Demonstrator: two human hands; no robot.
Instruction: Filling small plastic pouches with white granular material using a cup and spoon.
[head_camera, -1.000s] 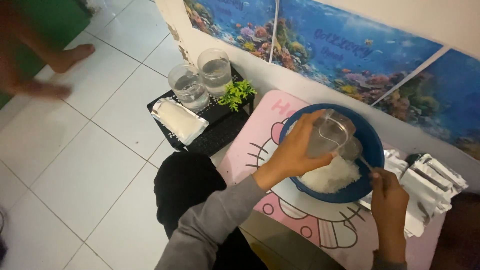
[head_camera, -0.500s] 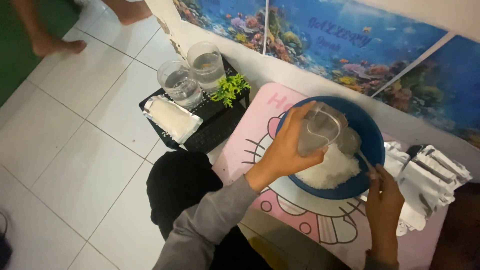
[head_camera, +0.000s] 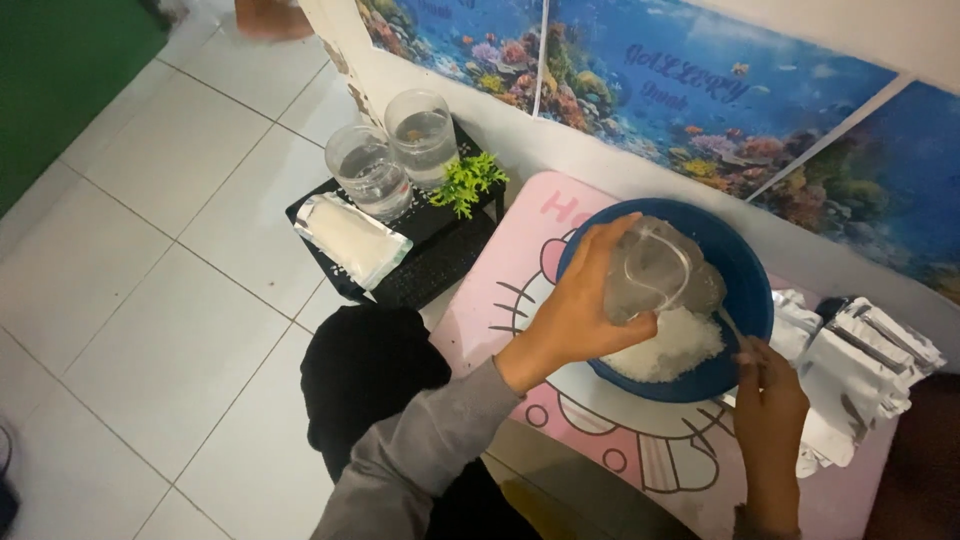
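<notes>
A clear plastic cup (head_camera: 655, 272) is gripped in the left hand (head_camera: 580, 310) and tilted over the blue bowl (head_camera: 745, 290) at centre right, above white granules (head_camera: 672, 345). A thin utensil handle (head_camera: 733, 328) is pinched by the right hand (head_camera: 770, 400) at the bowl's lower right rim. Silver pouches (head_camera: 860, 375) lie just right — two glass jars (head_camera: 395, 150) stand on a black tray (head_camera: 430, 265), upper left.
</notes>
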